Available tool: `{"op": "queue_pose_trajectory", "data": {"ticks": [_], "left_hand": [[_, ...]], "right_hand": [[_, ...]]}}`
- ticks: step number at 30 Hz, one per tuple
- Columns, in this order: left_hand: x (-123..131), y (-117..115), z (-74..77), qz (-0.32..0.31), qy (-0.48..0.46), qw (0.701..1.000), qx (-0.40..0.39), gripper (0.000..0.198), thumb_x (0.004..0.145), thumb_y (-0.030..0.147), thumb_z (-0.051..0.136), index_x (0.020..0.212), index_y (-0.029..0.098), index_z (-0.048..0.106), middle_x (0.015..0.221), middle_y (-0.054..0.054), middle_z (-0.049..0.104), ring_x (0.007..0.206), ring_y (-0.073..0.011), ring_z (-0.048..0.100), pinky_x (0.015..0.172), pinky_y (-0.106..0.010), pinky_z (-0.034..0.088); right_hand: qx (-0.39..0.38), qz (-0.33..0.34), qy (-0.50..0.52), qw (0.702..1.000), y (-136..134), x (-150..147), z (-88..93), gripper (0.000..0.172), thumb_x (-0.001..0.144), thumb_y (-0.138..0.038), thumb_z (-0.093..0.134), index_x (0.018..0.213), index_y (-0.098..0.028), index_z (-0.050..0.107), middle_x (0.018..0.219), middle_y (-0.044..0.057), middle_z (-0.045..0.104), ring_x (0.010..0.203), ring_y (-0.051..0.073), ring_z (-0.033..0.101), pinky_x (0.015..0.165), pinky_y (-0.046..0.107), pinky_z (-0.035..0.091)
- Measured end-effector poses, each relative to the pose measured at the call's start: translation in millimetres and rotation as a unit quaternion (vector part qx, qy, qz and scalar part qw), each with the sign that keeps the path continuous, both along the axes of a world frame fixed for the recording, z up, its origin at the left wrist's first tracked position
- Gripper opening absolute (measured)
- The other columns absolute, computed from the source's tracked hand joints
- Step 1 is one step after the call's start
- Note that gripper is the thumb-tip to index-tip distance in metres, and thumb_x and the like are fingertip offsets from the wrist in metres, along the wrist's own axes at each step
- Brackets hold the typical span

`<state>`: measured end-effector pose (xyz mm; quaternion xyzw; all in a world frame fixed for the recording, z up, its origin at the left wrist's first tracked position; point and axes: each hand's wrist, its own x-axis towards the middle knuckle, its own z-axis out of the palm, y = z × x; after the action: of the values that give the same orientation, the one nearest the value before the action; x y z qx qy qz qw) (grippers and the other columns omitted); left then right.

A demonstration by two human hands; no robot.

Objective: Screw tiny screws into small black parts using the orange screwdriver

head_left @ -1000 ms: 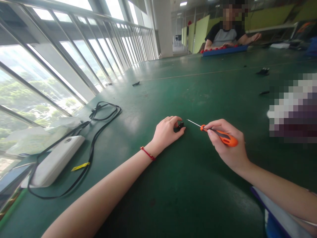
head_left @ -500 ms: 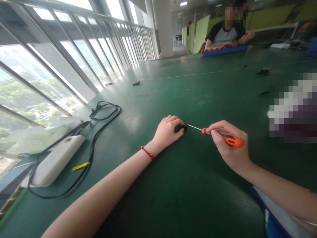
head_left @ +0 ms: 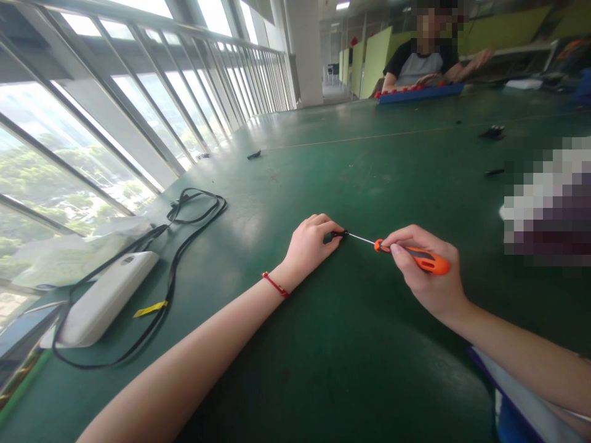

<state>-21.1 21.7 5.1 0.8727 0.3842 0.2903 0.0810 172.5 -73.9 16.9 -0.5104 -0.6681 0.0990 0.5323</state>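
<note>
My left hand (head_left: pixel 310 244) rests on the green table (head_left: pixel 351 344) with its fingers curled round a small black part (head_left: pixel 338 234), mostly hidden under the fingertips. My right hand (head_left: pixel 427 271) grips an orange-handled screwdriver (head_left: pixel 418 257) by its handle. The thin metal shaft points left and its tip touches the black part. A red string bracelet (head_left: pixel 276 285) sits on my left wrist.
A white power bank (head_left: pixel 104 298) with a looped black cable (head_left: pixel 184 221) lies at the left by the window railing. Small black parts (head_left: pixel 492 131) are scattered farther back. Another person (head_left: pixel 422 58) sits at the far end behind a blue tray (head_left: pixel 418 93). A pixelated patch covers the right.
The screwdriver tip moved left from free air to the black part and now touches it. My left hand closed more tightly over the part.
</note>
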Motion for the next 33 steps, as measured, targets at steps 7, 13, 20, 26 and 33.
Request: {"op": "queue_pose_trajectory", "data": {"ticks": [7,13,20,26,33], "left_hand": [[-0.9,0.3,-0.3,-0.013,-0.006,1.000,0.002,0.014,0.084,0.020,0.061,0.092,0.021,0.072,0.095,-0.004,0.068,0.089,-0.0185,0.061,0.080,-0.031,0.051],[-1.2,-0.4,-0.7,-0.015,-0.005,1.000,0.005,0.014,0.083,0.020,0.061,0.092,0.021,0.072,0.095,-0.004,0.067,0.089,-0.0179,0.060,0.079,-0.030,0.050],[-0.6,-0.3,0.2,-0.010,-0.013,1.000,0.001,0.013,0.082,0.018,0.061,0.090,0.019,0.071,0.095,-0.004,0.067,0.089,-0.0182,0.061,0.079,-0.030,0.051],[-1.1,-1.0,-0.6,-0.008,-0.018,1.000,-0.010,0.013,0.083,0.018,0.061,0.090,0.019,0.071,0.097,-0.004,0.067,0.088,-0.0175,0.063,0.078,-0.028,0.051],[-0.7,-2.2,0.0,0.001,-0.007,1.000,-0.002,0.012,0.083,0.020,0.060,0.088,0.019,0.071,0.095,-0.004,0.068,0.086,-0.0174,0.064,0.075,-0.028,0.051]], "right_hand": [[-0.009,0.001,0.008,1.000,-1.1,-2.1,1.0,0.004,0.083,-0.023,0.058,0.079,-0.023,0.060,0.062,-0.003,0.063,0.050,0.012,0.056,0.049,0.026,0.042],[0.023,0.015,0.062,0.998,0.6,-4.8,2.4,0.032,0.074,-0.016,0.065,0.104,-0.024,0.054,0.073,-0.002,0.057,0.062,0.016,0.059,0.060,0.030,0.049],[0.015,0.001,0.015,1.000,-1.5,-5.4,3.0,0.015,0.078,-0.019,0.064,0.091,-0.024,0.058,0.065,-0.003,0.059,0.056,0.013,0.058,0.057,0.028,0.046],[-0.008,0.016,0.017,1.000,-1.0,-4.7,0.5,0.018,0.078,-0.022,0.064,0.095,-0.024,0.056,0.056,-0.006,0.051,0.052,0.014,0.052,0.059,0.030,0.047],[0.053,-0.010,0.047,0.997,0.9,-4.8,0.3,0.036,0.076,-0.021,0.066,0.109,-0.025,0.052,0.081,0.001,0.059,0.073,0.019,0.062,0.071,0.035,0.052]]}}
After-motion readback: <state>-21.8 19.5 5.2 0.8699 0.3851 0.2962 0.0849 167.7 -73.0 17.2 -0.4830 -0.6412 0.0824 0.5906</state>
